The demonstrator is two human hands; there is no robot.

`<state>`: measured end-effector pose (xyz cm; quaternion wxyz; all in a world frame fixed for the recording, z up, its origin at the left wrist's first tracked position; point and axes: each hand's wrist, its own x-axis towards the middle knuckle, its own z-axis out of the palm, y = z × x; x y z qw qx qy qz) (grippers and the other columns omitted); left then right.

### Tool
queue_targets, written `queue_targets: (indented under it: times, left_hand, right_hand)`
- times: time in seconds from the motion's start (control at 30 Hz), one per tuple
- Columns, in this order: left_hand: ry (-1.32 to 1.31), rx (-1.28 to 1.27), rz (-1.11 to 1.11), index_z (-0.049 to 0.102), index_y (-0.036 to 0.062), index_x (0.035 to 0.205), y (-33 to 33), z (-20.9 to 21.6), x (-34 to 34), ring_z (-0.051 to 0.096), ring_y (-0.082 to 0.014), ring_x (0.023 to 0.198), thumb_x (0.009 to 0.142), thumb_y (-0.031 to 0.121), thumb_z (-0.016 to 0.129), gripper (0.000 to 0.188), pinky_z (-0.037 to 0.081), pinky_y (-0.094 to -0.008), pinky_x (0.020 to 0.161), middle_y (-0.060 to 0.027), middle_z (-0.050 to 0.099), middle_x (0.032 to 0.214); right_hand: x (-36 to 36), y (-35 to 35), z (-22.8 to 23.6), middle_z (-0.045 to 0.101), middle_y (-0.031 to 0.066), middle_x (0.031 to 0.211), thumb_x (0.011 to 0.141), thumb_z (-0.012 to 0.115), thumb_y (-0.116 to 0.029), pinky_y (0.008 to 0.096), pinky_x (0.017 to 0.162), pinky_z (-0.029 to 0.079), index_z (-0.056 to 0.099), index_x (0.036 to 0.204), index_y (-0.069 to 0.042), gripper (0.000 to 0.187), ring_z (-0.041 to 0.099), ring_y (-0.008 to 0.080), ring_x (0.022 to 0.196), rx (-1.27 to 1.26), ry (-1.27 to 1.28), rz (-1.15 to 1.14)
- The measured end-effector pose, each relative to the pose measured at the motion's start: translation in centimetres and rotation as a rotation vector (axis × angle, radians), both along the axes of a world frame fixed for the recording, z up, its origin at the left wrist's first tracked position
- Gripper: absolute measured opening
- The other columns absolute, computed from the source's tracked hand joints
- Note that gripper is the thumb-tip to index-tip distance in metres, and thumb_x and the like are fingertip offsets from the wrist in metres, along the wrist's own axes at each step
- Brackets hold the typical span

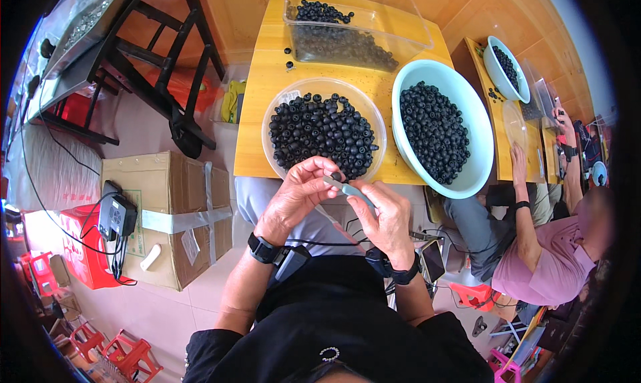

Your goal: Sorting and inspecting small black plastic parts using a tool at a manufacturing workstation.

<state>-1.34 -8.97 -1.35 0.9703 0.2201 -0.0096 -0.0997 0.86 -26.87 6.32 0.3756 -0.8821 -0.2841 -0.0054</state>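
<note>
Between my left hand's [298,189] thumb and fingertips is a small round black part [336,176]. My right hand [387,219] is closed around a small knife [354,191] with a pale teal handle; its grey tip meets the black part or lies right beside it. Both hands are close together over the near edge of a yellow table [257,69]. Just beyond them sits a round clear tray [268,109] full of black parts with holes. A light blue basin [482,139] heaped with similar parts stands to its right.
A clear plastic bin [417,32] of black parts stands at the table's back. To the left are a taped cardboard box [155,219] and a black stool [163,69]. Another person [544,256] works at a table on the right. Cables hang near my lap.
</note>
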Motion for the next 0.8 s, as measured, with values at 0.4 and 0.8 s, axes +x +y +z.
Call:
queue_targets:
  times: [0.4,0.8]
  left_hand:
    - [0.013,-0.006,-0.003,0.059,0.0031,0.101,-0.04,-0.27,-0.08,0.065,-0.0140,0.084,0.084,0.002,0.067,0.018,0.057,-0.0257,0.076,-0.0093,0.066,0.099]
    - [-0.001,-0.022,0.000,0.060,0.0023,0.097,0.08,-0.37,-0.05,0.065,-0.0147,0.083,0.084,0.002,0.067,0.015,0.056,-0.0261,0.075,-0.0105,0.066,0.096]
  right_hand:
    - [0.10,0.10,0.02,0.063,0.0068,0.074,0.083,0.069,-0.020,0.0337,0.051,0.048,0.067,0.096,-0.009,0.017,0.066,0.0227,0.062,-0.002,-0.022,0.001]
    - [0.13,0.17,-0.61,0.061,0.0052,0.071,0.082,0.070,-0.021,0.0332,0.050,0.048,0.067,0.096,-0.009,0.019,0.065,0.0215,0.060,0.011,-0.054,-0.008]
